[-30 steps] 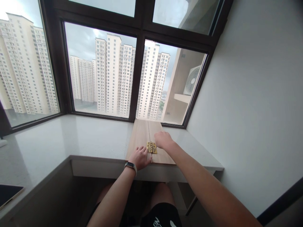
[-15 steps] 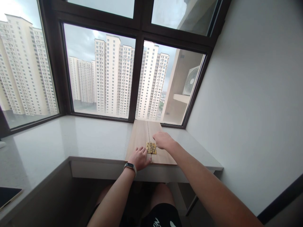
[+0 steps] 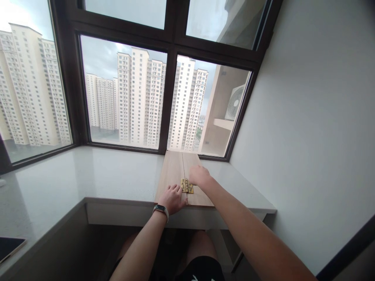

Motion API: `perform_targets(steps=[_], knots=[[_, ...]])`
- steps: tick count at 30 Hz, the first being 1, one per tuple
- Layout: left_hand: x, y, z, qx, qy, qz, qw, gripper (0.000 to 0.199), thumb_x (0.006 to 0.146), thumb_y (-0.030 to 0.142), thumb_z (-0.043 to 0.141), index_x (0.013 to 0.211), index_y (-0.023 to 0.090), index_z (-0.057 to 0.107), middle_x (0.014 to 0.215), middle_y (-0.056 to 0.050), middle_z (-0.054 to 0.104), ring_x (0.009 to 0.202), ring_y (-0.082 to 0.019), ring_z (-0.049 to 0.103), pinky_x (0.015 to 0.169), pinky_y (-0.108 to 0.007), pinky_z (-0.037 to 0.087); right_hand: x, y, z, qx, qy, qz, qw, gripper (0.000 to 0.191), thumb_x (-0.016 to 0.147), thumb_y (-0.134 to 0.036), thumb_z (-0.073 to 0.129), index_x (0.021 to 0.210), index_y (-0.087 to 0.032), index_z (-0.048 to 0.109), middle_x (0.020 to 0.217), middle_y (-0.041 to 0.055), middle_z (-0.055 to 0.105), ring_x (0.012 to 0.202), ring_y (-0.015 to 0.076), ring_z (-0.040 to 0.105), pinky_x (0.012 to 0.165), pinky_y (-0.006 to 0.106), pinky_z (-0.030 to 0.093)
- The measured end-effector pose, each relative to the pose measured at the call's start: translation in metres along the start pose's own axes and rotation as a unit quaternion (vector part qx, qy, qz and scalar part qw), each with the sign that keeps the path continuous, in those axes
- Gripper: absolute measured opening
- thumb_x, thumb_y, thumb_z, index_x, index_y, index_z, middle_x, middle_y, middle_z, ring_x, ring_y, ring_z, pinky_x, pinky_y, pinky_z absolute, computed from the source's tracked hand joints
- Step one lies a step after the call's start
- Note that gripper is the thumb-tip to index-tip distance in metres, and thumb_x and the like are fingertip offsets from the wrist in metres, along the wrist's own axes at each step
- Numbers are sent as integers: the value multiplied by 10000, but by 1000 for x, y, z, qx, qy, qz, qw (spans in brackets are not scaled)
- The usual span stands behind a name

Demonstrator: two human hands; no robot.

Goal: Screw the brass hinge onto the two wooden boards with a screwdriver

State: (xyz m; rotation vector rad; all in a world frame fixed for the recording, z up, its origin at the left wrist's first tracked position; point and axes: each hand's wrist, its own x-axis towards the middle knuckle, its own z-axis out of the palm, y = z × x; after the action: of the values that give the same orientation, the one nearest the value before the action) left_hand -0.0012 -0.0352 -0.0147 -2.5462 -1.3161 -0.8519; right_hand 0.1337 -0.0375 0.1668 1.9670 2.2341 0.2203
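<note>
Two pale wooden boards lie side by side with a narrow seam between them, the left board [image 3: 170,169] and the right board [image 3: 191,159]. A gold-coloured hinge [image 3: 186,190] with patterned leaves straddles the seam near the front edge. My left hand [image 3: 172,199] rests on the left board, fingers lying over the wood beside the hinge and thumb out towards the seam. Above the hinge's right leaf, my right hand [image 3: 199,175] is closed in a fist. Whatever it grips is hidden by the fingers.
The boards lie on a white countertop [image 3: 117,175] under dark-framed windows. A dark flat device [image 3: 11,246] lies at the counter's left front. A plain wall [image 3: 307,97] rises on the right. My legs are under the counter.
My right hand has turned slightly and shifted a little over the hinge's right leaf. My left hand stays in place. The whole view has tilted up slightly.
</note>
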Motion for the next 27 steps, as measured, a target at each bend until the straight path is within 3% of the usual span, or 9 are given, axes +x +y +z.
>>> perform_targets(steps=[6,11,19,27], knots=[[1,0,0,-1,-3,0,1000,464,978,546,466,1193,172,637,1207,-157,659,1188,-316,557,1051,-478,404,-1,6,1,-44,-11,-45,998,521,773,-155,718,1287,-156,637,1315,217,621,1060,310,694,812,371,567],[1,0,1,1,2,5,1000,471,977,553,466,1183,166,638,1203,-161,657,1185,-318,555,1038,-484,411,-3,13,3,-65,23,-102,992,342,829,-116,635,1164,-169,685,1176,171,693,1029,292,698,794,348,550],[0,-2,2,10,10,10,1000,458,981,539,463,1176,162,634,1172,-158,663,1170,-315,561,1031,-478,414,-1,18,3,-53,34,-108,992,257,843,-122,606,1070,-161,720,1083,156,731,974,272,709,762,320,533],[1,-1,2,18,7,11,1000,430,967,529,489,1145,170,645,1148,-160,654,1137,-315,559,988,-475,422,5,17,5,-40,24,-79,996,255,914,-280,605,1102,-160,731,1124,181,723,998,276,703,791,318,527]])
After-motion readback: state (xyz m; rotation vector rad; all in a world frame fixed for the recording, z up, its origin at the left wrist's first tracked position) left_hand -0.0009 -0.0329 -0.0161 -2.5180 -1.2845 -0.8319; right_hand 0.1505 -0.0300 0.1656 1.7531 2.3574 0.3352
